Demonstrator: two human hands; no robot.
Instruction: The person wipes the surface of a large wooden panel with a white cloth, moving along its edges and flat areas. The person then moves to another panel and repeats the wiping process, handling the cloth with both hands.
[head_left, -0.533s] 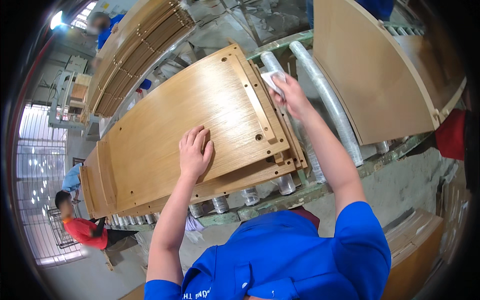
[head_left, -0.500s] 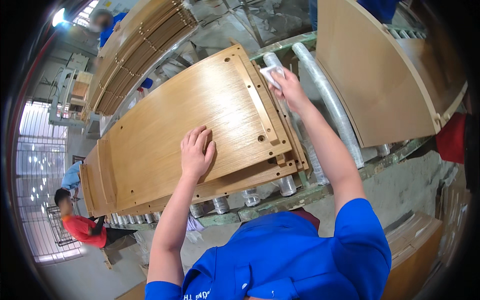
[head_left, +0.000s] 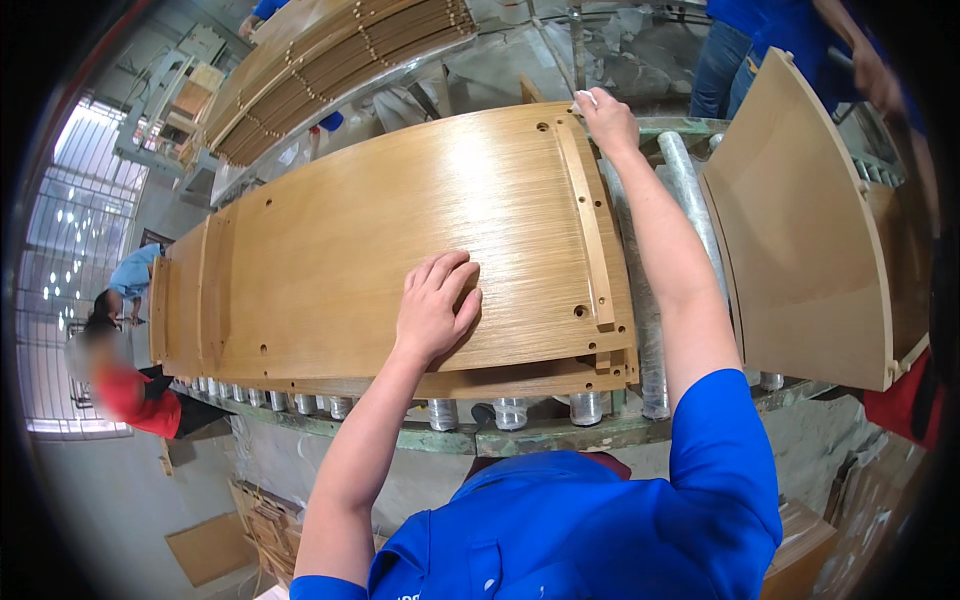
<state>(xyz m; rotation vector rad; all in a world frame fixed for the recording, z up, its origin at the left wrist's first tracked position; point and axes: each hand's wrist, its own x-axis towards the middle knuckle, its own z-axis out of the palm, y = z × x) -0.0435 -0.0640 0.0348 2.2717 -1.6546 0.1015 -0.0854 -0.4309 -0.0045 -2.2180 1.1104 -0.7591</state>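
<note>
A long, light-brown wooden panel (head_left: pixel 350 250) lies in front of me, with drilled holes near its edges. A narrow wooden strip (head_left: pixel 584 225) runs across its right end, and another strip (head_left: pixel 209 285) crosses toward the left end. My left hand (head_left: pixel 435 308) lies on the panel's face, fingers spread. At the far right corner, my right hand (head_left: pixel 612 125) is closed around a small white folded piece (head_left: pixel 584 100), cloth or paper, pressed near the edge. A second wooden panel (head_left: pixel 480 381) shows underneath, along the near side.
Plastic-wrapped rollers (head_left: pixel 690 180) on a green frame (head_left: pixel 450 440) carry the panels. A curved wooden piece (head_left: pixel 800 230) stands at the right, a person in blue (head_left: pixel 735 50) behind it. Stacked boards (head_left: pixel 330 70) lie beyond. People in red (head_left: pixel 140 395) and light blue (head_left: pixel 135 270) are far left.
My right hand has moved with the white piece along the panel's right edge to its far corner. My left hand still rests on the panel. The whole view has turned.
</note>
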